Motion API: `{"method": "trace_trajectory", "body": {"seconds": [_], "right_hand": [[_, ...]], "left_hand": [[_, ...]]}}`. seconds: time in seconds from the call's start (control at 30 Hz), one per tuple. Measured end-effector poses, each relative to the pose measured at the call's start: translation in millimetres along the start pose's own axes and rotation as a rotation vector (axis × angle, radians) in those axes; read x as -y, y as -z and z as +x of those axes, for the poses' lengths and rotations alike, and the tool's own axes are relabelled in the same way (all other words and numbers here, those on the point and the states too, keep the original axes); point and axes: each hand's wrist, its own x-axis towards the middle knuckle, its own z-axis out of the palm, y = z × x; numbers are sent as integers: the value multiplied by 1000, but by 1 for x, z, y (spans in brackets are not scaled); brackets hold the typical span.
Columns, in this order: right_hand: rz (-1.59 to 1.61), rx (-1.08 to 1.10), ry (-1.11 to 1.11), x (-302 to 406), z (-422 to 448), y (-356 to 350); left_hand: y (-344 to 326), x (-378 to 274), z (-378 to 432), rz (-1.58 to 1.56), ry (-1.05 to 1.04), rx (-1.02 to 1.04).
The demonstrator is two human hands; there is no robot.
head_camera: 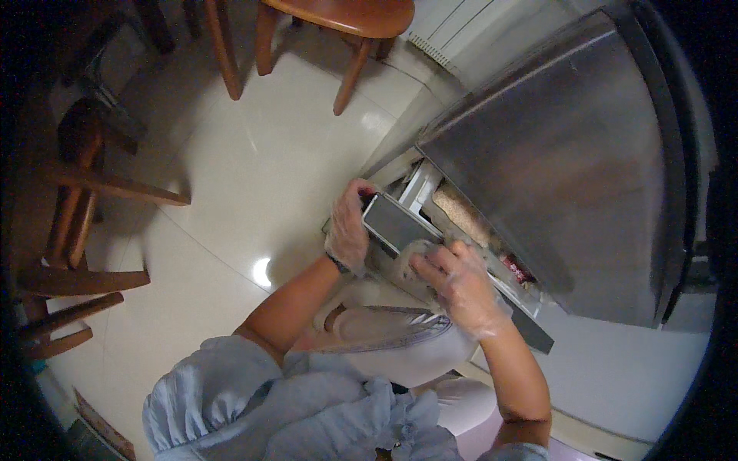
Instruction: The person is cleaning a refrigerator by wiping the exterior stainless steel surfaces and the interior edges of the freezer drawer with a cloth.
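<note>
A freezer drawer [403, 222] with a grey front panel is pulled out at the foot of the refrigerator. My left hand [349, 225], in a clear plastic glove, is at the drawer's left end. Something dark and red shows by its fingers, but its grip is partly hidden. My right hand [467, 288], also gloved, has its fingers bent over a translucent plastic bag [416, 262] in front of the panel. The bag's contents are blurred. Inside the drawer lie a bag of beige, grainy food [461, 212] and a red package [515, 269].
The dark metallic refrigerator door [553, 173] rises at the right, above the drawer. A wooden stool [346, 17] stands at the top, and wooden chair legs [75, 219] are on the left. Pale glossy floor tiles [248, 173] lie between them. A white radiator [450, 29] is at the wall.
</note>
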Motion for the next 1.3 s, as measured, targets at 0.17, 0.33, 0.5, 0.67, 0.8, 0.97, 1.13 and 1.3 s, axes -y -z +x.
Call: {"method": "trace_trajectory", "body": {"seconds": [0.17, 0.33, 0.5, 0.67, 0.8, 0.97, 1.13, 1.3], "right_hand": [[-15, -121, 78, 11, 45, -12], [-20, 65, -12, 7, 5, 2], [2, -63, -11, 13, 22, -9], [7, -252, 100, 13, 89, -15], [86, -337, -39, 11, 64, -28], [23, -443, -336, -10, -11, -23], [201, -465, -479, -12, -31, -13], [357, -537, -299, -4, 3, -14]], "left_hand": [[1, 5, 6, -33, -20, 30], [4, 13, -1, 19, -48, 22], [-2, 6, 3, 20, -83, -91], [2, -3, 3, -212, -90, -4], [2, 11, 5, -32, 5, -26], [2, 12, 4, -162, -31, -38], [11, 1, -4, -114, -79, 43], [6, 2, -19, -322, -34, 5]]}}
